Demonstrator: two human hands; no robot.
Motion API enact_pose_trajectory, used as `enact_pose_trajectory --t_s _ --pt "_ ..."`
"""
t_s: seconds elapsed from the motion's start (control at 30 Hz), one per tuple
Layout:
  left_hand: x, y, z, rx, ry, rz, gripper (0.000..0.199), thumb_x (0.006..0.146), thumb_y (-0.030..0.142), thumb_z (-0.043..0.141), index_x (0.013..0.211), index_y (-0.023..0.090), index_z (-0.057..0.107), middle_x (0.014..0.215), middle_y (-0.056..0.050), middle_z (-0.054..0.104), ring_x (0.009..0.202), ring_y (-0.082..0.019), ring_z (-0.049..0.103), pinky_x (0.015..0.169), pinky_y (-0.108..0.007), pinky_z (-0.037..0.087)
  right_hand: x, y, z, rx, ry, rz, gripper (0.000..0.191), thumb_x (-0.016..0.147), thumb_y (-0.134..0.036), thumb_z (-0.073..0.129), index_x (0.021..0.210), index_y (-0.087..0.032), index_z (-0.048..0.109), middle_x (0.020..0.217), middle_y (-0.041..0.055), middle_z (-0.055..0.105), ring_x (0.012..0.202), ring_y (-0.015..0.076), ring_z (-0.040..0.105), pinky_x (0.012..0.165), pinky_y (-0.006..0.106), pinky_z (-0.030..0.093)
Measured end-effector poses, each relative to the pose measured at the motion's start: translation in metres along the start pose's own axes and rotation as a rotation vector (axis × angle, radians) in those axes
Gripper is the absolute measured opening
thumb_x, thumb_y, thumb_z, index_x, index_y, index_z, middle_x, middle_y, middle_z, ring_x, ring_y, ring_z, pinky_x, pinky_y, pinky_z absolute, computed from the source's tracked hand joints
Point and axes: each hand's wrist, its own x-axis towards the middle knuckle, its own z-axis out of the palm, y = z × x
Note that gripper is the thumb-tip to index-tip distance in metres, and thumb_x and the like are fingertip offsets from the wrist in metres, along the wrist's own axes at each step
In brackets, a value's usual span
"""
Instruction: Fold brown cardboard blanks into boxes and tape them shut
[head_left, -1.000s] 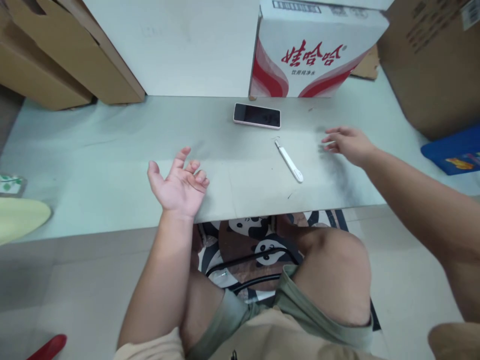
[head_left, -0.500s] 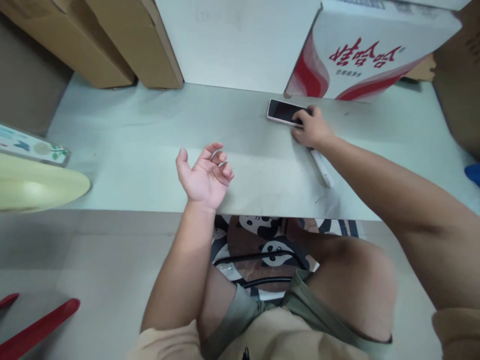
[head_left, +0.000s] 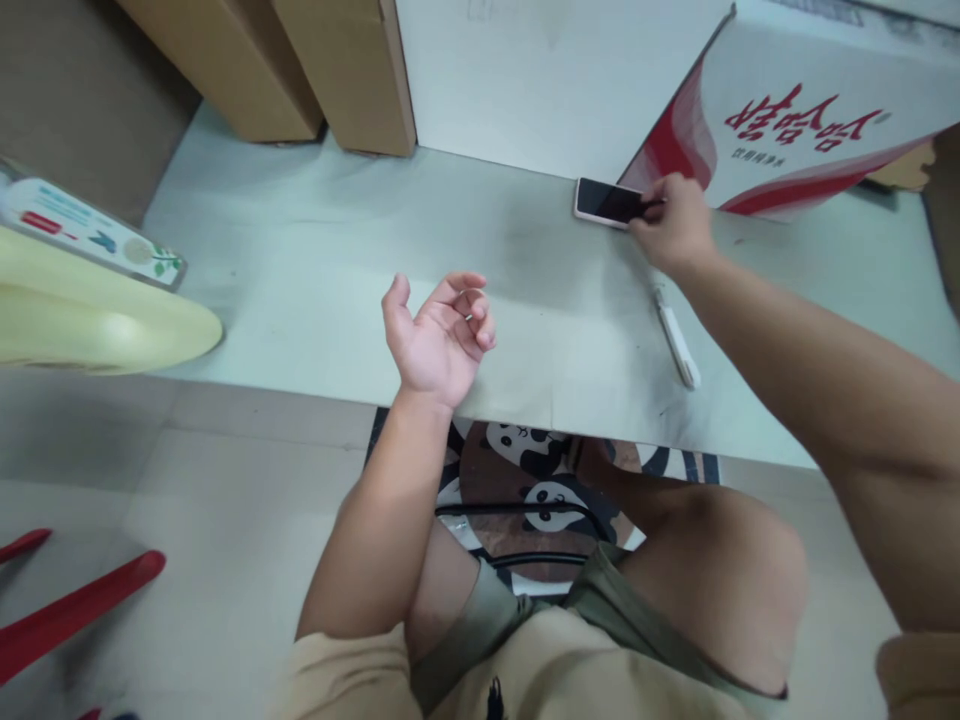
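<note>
A phone with a dark screen and pale pink edge (head_left: 606,202) lies face up on the pale green table (head_left: 315,260), close to the white box. My right hand (head_left: 675,225) is at the phone's right end, its thumb and fingers pinched round the end. Below that hand lies a slim white-handled tool (head_left: 678,345), touched by nothing but the table. My left hand (head_left: 442,335) is palm up over the table's near part, fingers loosely curled and apart, holding nothing.
Behind the phone stand a plain white box (head_left: 510,80) and a white and red carton (head_left: 810,130). Brown cardboard boxes (head_left: 352,80) are at the back left. A pale yellow object (head_left: 112,310) and a printed pack (head_left: 97,235) lie at the left edge.
The view has shifted, so the table items appear further right. My right hand's fingers have drawn together at the phone's right end, uncovering more of the white-handled tool. My left hand keeps its pose.
</note>
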Motion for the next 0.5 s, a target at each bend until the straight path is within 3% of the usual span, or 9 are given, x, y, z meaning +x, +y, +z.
enact_pose_trajectory --t_s 0.1,0.17,0.23,0.3,0.4,0.5 --pt "-0.002 0.003 0.0 -0.015 0.02 0.024 0.074 0.092 0.077 0.024 0.077 0.018 0.066 0.059 -0.002 0.051 0.043 -0.011 0.048 0.044 -0.026 0.04 -0.041 -0.016 -0.001 0.016 -0.355 -0.146 0.01 0.085 -0.033 0.06 0.087 -0.024 0.064 0.088 0.0063 0.071 0.076 0.0208 0.063 0.078 0.038 0.051" --pt "-0.004 0.005 0.001 -0.005 0.016 0.034 0.071 0.092 0.075 0.027 0.077 0.018 0.066 0.06 -0.002 0.051 0.043 -0.01 0.048 0.044 -0.026 0.041 -0.067 -0.029 0.002 -0.035 -0.521 -0.209 0.021 0.088 -0.038 0.056 0.075 -0.024 0.066 0.068 0.0036 0.067 0.066 0.0194 0.061 0.07 0.035 0.048" --pt "-0.006 0.005 0.001 0.008 0.004 0.046 0.067 0.093 0.072 0.029 0.077 0.018 0.066 0.061 -0.001 0.052 0.043 -0.01 0.048 0.044 -0.026 0.041 -0.087 -0.048 0.005 -0.078 -0.598 -0.272 0.038 0.093 -0.046 0.046 0.07 -0.023 0.066 0.064 0.0041 0.066 0.067 0.0199 0.062 0.069 0.034 0.046" --pt "-0.007 0.004 0.0 0.005 0.019 0.083 0.063 0.095 0.068 0.03 0.078 0.018 0.065 0.064 -0.002 0.054 0.047 -0.01 0.051 0.047 -0.025 0.043 -0.103 -0.075 0.005 -0.07 -0.57 -0.332 0.047 0.096 -0.051 0.036 0.075 -0.023 0.068 0.073 0.0065 0.07 0.074 0.0226 0.065 0.072 0.036 0.047" --pt "-0.006 0.001 -0.003 -0.046 0.107 0.164 0.055 0.097 0.059 0.031 0.08 0.019 0.064 0.075 -0.004 0.061 0.062 -0.011 0.061 0.058 -0.024 0.05 -0.127 -0.126 0.001 0.031 -0.333 -0.537 0.054 0.099 -0.051 0.027 0.114 -0.021 0.069 0.114 0.0123 0.072 0.107 0.0284 0.066 0.092 0.043 0.05" --pt "-0.004 0.004 -0.006 -0.049 0.13 0.218 0.05 0.097 0.056 0.028 0.087 0.023 0.063 0.096 -0.005 0.069 0.092 -0.015 0.069 0.076 -0.028 0.056 -0.148 -0.172 0.008 0.07 -0.207 -0.904 0.061 0.101 -0.05 0.02 0.147 -0.026 0.051 0.157 0.0063 0.047 0.148 0.0261 0.039 0.121 0.045 0.033"
